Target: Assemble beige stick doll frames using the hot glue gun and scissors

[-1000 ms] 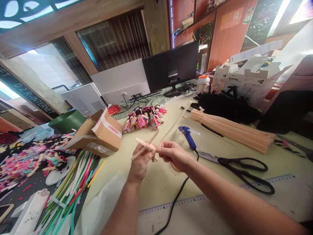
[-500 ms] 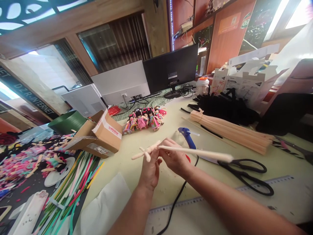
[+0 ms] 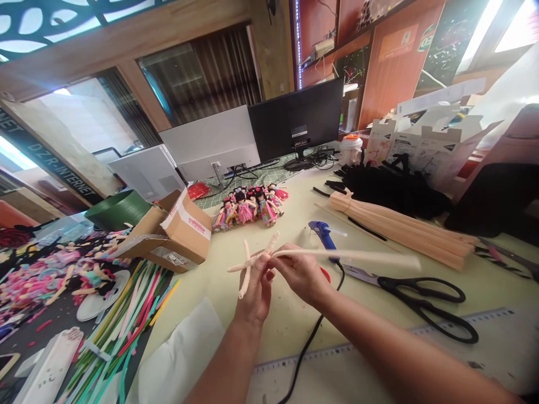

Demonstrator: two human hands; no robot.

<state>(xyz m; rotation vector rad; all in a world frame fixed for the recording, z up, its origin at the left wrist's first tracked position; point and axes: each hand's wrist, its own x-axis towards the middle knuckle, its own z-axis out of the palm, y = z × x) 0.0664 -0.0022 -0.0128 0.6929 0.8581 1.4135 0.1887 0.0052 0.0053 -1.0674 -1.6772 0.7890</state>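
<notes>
A small beige pipe-cleaner figure with several thin limbs is pinched by my left hand, near the middle of the table. My right hand touches the left one and pinches a long beige pipe cleaner near its left end. The rest of that strip stretches out to the right, blurred at its tip. Where the strip meets the figure is hidden by my fingers. Just behind my right hand lies a blue glue gun. Black-handled scissors lie to the right.
Small finished dolls stand at the back beside an open cardboard box. A beige pipe-cleaner bundle lies at the right. The glue gun's black cable crosses a ruler. Coloured strips lie at the left.
The figure has turned in my left hand, so its limbs now spread more openly. My right hand has shifted slightly, and the long strip's free end has swung to the right and up.
</notes>
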